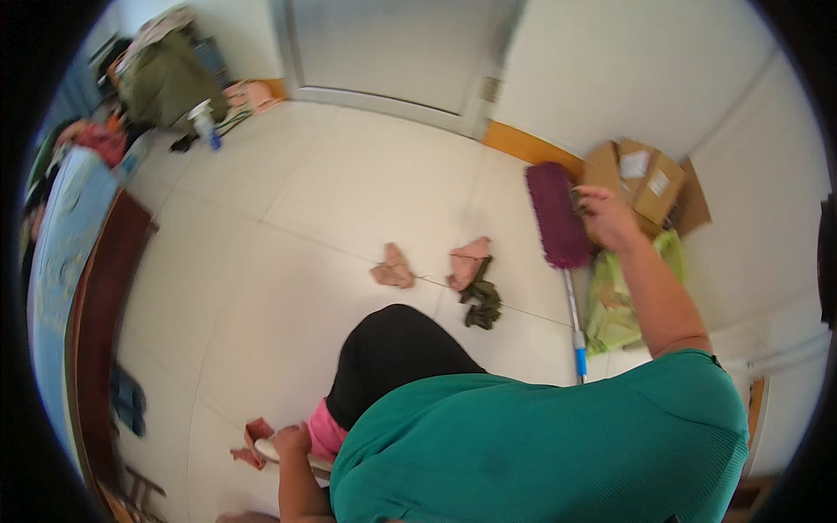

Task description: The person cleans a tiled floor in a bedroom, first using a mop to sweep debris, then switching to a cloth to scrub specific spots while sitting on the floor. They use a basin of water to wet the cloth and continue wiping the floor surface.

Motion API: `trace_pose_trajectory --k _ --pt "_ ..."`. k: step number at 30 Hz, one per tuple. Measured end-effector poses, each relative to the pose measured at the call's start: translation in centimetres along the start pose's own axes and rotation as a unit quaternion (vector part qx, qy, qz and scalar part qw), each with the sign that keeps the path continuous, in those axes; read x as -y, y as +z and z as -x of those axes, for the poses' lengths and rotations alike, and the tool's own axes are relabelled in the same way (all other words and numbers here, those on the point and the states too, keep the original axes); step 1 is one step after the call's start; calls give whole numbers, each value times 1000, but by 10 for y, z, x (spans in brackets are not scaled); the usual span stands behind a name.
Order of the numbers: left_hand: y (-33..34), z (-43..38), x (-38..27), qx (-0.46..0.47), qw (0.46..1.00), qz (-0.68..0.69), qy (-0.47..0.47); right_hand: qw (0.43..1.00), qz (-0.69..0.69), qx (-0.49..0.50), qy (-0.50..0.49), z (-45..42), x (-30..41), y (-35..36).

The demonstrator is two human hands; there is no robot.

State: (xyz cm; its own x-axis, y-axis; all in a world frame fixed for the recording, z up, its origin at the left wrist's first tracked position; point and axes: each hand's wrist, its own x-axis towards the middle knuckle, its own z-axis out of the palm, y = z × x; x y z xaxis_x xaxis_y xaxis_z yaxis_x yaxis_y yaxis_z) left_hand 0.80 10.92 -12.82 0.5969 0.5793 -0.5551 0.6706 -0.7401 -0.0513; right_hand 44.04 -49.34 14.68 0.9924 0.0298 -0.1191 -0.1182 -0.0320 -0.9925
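Note:
My right hand (605, 212) is stretched out over the head of a purple flat mop (557, 216), its fingers closed on a small dark item (579, 201) that I cannot identify. Low at the left, my left hand (291, 439) rests at the end of a pale, rounded thing (267, 450), beside pink cloth; whether it grips this is unclear. On the tiled floor in front of me lie a tan-pink cloth piece (393, 267), a pink cloth piece (468, 263) and a crumpled dark green cloth (484, 304). A reddish cloth strip (256, 439) lies near my left hand.
Open cardboard boxes (644, 180) and a green plastic bag (611, 307) stand by the right wall. A spray bottle (206, 124) stands near a green bag (171, 82) at the upper left. A bed with a dark wooden side (98, 307) runs along the left. A door (392, 52) is ahead.

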Motion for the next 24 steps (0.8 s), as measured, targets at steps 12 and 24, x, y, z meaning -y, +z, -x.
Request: trace_pose_trajectory --k 12,24 --pt "12 9 2 -68 998 -11 16 729 620 -288 -45 108 -64 -304" --pt "16 18 -1 -118 992 -22 42 700 597 -322 -224 72 -37 -212"
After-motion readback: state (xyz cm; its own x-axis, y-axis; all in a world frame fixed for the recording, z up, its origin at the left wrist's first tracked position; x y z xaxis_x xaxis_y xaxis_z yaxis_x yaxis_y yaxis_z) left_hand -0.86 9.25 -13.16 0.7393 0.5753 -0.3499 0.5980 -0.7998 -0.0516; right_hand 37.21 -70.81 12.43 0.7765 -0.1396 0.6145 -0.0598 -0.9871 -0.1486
